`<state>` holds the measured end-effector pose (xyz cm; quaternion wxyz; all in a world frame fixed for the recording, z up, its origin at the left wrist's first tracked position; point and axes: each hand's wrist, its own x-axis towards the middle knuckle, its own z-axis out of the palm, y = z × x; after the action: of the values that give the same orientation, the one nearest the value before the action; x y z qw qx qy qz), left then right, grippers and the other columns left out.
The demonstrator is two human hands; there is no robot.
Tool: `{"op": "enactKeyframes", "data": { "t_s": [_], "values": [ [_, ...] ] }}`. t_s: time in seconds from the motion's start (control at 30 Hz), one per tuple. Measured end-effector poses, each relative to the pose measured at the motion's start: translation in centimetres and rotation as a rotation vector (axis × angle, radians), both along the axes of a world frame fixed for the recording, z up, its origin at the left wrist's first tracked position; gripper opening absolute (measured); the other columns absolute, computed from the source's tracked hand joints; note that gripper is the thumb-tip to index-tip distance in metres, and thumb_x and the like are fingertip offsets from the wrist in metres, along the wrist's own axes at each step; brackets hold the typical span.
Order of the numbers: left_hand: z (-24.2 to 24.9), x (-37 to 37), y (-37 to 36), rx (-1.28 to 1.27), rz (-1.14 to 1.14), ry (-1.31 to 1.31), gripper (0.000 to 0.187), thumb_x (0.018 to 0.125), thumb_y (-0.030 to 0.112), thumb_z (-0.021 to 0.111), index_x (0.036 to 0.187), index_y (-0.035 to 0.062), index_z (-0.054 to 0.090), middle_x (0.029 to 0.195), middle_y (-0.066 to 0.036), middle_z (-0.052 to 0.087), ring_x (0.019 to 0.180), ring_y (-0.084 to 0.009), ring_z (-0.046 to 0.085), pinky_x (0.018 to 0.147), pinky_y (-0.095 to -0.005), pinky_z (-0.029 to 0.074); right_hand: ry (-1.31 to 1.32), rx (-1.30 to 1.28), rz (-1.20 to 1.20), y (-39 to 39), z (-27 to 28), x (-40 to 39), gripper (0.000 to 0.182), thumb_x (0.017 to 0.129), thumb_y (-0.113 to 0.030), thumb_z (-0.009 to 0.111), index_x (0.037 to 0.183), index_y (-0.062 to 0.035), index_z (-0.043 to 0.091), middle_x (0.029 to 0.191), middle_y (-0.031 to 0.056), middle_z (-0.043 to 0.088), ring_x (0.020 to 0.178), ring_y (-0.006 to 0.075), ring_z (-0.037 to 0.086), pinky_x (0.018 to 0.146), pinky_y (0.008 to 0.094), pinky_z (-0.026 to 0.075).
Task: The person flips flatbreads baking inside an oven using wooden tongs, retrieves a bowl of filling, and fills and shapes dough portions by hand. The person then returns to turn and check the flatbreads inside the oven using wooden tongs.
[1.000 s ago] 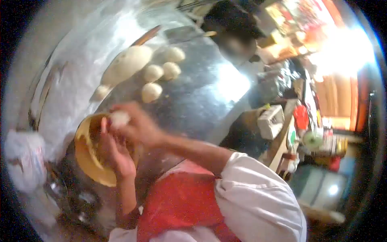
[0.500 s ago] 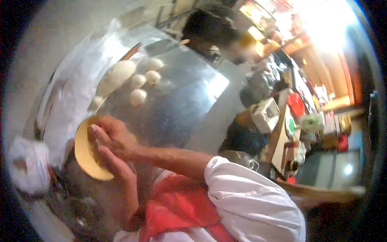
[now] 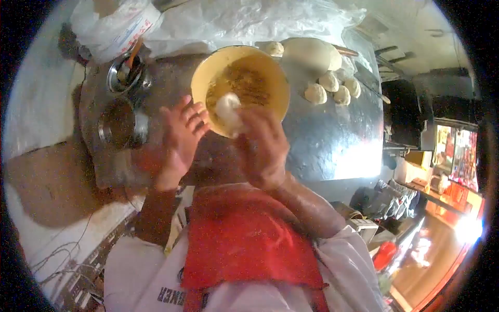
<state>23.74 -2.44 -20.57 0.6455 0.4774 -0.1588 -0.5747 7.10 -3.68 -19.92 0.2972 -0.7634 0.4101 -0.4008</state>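
Note:
A yellow bowl [image 3: 284,83] with a brown, crumbly-looking filling inside stands on the metal table in front of me. My right hand [image 3: 264,143], smeared by motion, is closed at the near side of the bowl. At its fingertips a small piece of white dough [image 3: 227,107] shows over the filling. To the left of the bowl, my left hand [image 3: 183,132] is raised with fingers spread, holding nothing. Several round dough balls [image 3: 328,82] lie right of the bowl, beside a larger mound of dough [image 3: 309,54].
Metal pots [image 3: 118,75] and a round dark tin [image 3: 118,124] stand on the left. Clear plastic sheeting [image 3: 249,21] runs along the table's back, with a plastic bag [image 3: 117,26] at its left end. A flat blade [image 3: 370,83] lies at the right edge of the metal table [image 3: 322,140].
My view has swung from the table's side to face the bowl. The hands, close together at the bowl before, are now apart, and white dough shows at the right fingertips.

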Motion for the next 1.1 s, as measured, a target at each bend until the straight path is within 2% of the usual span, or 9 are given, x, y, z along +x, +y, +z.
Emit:
{"op": "enactKeyframes", "data": {
  "t_s": [0.07, 0.1, 0.2, 0.27, 0.37, 0.43, 0.53, 0.6, 1.1],
  "values": [
    [2.0, 0.4, 1.1, 0.045, -0.296, 0.314, 0.053, 0.097, 0.045, 0.053, 0.136, 0.01, 0.046, 0.117, -0.006, 0.06, 0.106, -0.0174, 0.057, 0.088, -0.0293, 0.047, 0.203, -0.314, 0.241, 0.8, -0.9, 0.9, 0.049, 0.069, -0.011, 0.067, 0.117, -0.0044, 0.062, 0.125, 0.0198, 0.058, 0.11, 0.0375, 0.059, 0.088, 0.0485, 0.053],
    [3.8, -0.3, 0.7, 0.04, -0.342, -0.374, 0.051, 0.097, 0.039, 0.055, 0.138, 0.0104, 0.044, 0.122, -0.008, 0.058, 0.107, -0.0191, 0.056, 0.089, -0.0311, 0.047, 0.202, -0.303, 0.251, 0.8, -0.7, 1.2, 0.049, 0.069, -0.011, 0.067, 0.117, -0.0044, 0.062, 0.125, 0.0198, 0.058, 0.11, 0.0375, 0.059, 0.088, 0.0485, 0.053],
    [-0.6, 2.7, 0.6, 0.181, -0.131, 0.041, 0.046, 0.096, 0.03, 0.057, 0.135, 0.0083, 0.046, 0.12, -0.009, 0.058, 0.106, -0.0177, 0.056, 0.089, -0.0316, 0.047, 0.045, -0.086, 0.435, -1.5, -1.4, 1.6, 0.045, 0.078, -0.015, 0.064, 0.12, -0.0028, 0.06, 0.125, 0.0201, 0.057, 0.123, 0.0356, 0.052, 0.099, 0.0494, 0.047],
    [-5.5, 4.8, -0.6, 0.261, 0.145, -0.428, 0.051, 0.093, 0.033, 0.062, 0.137, 0.0132, 0.046, 0.127, -0.01, 0.055, 0.114, -0.0237, 0.054, 0.097, -0.0372, 0.044, 0.258, -0.092, 0.372, -3.7, -6.4, -0.2, 0.047, 0.081, -0.02, 0.063, 0.125, -0.0035, 0.057, 0.127, 0.0195, 0.057, 0.122, 0.0353, 0.052, 0.099, 0.049, 0.046],
    [-6.6, 4.5, -2.7, 0.275, 0.195, -0.503, 0.037, 0.095, 0.017, 0.058, 0.129, 0.0066, 0.049, 0.115, -0.008, 0.059, 0.096, -0.0149, 0.057, 0.083, -0.0296, 0.048, 0.513, -0.062, 0.268, -8.1, -6.7, -0.4, 0.057, 0.085, -0.029, 0.061, 0.135, -0.005, 0.048, 0.132, 0.0188, 0.053, 0.122, 0.035, 0.05, 0.101, 0.0475, 0.044],
    [-6.0, 3.9, -2.5, 0.121, -0.037, -0.911, 0.036, 0.094, 0.016, 0.06, 0.126, 0.004, 0.05, 0.112, -0.008, 0.06, 0.098, -0.0145, 0.056, 0.086, -0.0309, 0.047, 0.548, -0.001, 0.236, -9.4, -8.2, 0.1, 0.063, 0.086, -0.033, 0.06, 0.141, -0.0059, 0.042, 0.136, 0.0188, 0.049, 0.123, 0.0351, 0.048, 0.101, 0.0465, 0.043],
    [-9.5, 2.8, -4.0, 0.052, 0.107, -0.601, 0.036, 0.095, 0.015, 0.059, 0.126, 0.0022, 0.049, 0.113, -0.01, 0.059, 0.102, -0.0175, 0.056, 0.09, -0.0323, 0.047, 0.666, 0.034, 0.183, -9.6, -11.4, 0.3, 0.075, 0.075, -0.006, 0.063, 0.142, 0.0035, 0.031, 0.127, 0.0346, 0.046, 0.119, 0.0464, 0.045, 0.106, 0.0467, 0.039],
    [-9.0, 2.3, -4.2, 0.127, 0.104, -0.559, 0.035, 0.096, 0.014, 0.055, 0.127, 0.0007, 0.047, 0.117, -0.014, 0.057, 0.107, -0.0223, 0.056, 0.094, -0.0345, 0.045, 0.798, 0.215, 0.26, -9.7, -7.7, 2.0, 0.069, 0.087, -0.033, 0.058, 0.146, -0.0056, 0.034, 0.146, 0.018, 0.039, 0.127, 0.0365, 0.041, 0.105, 0.0462, 0.037],
    [-10.7, 1.4, -4.8, 0.184, 0.176, -0.756, 0.036, 0.096, 0.018, 0.05, 0.127, -0.0006, 0.046, 0.121, -0.019, 0.055, 0.11, -0.0283, 0.056, 0.097, -0.039, 0.044, 0.792, 0.031, 0.311, -10.2, -12.0, 3.6, 0.038, 0.093, -0.021, 0.052, 0.127, -0.0058, 0.053, 0.119, 0.0165, 0.058, 0.107, 0.0279, 0.056, 0.091, 0.0386, 0.045]
  ]
}}
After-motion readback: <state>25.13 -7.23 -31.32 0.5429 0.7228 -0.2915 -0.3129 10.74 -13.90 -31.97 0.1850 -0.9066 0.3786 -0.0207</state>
